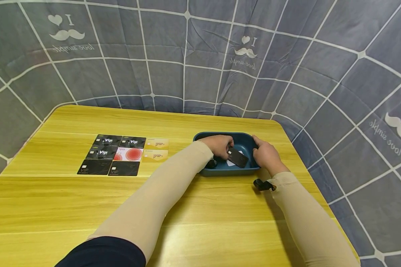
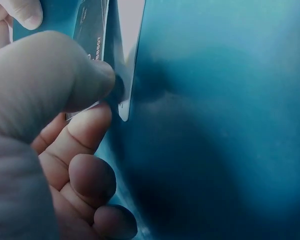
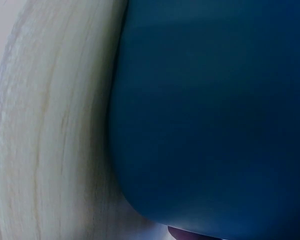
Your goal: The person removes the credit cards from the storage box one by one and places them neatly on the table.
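A dark blue plastic bin (image 1: 227,172) stands on the table. Reaching inside it, my left hand (image 1: 218,145) pinches a black card (image 1: 238,158) between thumb and fingers. The left wrist view shows the thumb (image 2: 85,82) on this card's near end, with a paler card (image 2: 130,40) close beside it. That paler card lies in the bin, mostly hidden by the black one in the head view. My right hand (image 1: 267,155) grips the bin's right rim; in the right wrist view the bin's outer wall (image 3: 205,125) fills most of the picture.
Left of the bin, several cards lie in neat rows: black Vip cards (image 1: 106,140), darker VIP cards (image 1: 94,167), a red-and-white card (image 1: 128,154) and yellow cards (image 1: 156,155). A grey checked curtain (image 1: 167,48) hangs behind the wooden table (image 1: 220,222).
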The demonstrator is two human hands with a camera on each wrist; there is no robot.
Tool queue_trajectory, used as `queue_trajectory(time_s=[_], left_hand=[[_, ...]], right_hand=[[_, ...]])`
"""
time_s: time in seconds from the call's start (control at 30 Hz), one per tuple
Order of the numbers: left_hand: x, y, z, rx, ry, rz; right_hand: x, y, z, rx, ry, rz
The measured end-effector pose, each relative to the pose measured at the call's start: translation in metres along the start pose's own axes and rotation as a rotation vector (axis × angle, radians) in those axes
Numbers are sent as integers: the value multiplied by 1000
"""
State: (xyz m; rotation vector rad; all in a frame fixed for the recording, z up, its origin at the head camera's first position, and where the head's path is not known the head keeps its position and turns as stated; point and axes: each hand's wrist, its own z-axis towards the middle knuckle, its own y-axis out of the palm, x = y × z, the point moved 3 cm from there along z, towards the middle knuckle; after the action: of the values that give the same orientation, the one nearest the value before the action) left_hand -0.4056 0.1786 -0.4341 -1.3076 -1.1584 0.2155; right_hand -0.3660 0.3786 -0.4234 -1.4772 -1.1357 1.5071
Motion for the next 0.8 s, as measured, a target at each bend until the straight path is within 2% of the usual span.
queue_trajectory(time_s=[0.2,0.43,0.8], left_hand=[[2,-1,-4,5,1,-13],[-1,1,0,3,-20,-14],[1,1,0,-9,0,-7]], right_hand=[[0,0,0,1,4,-2],[0,0,0,-7,13,6],[2,1,0,-13,22,6]])
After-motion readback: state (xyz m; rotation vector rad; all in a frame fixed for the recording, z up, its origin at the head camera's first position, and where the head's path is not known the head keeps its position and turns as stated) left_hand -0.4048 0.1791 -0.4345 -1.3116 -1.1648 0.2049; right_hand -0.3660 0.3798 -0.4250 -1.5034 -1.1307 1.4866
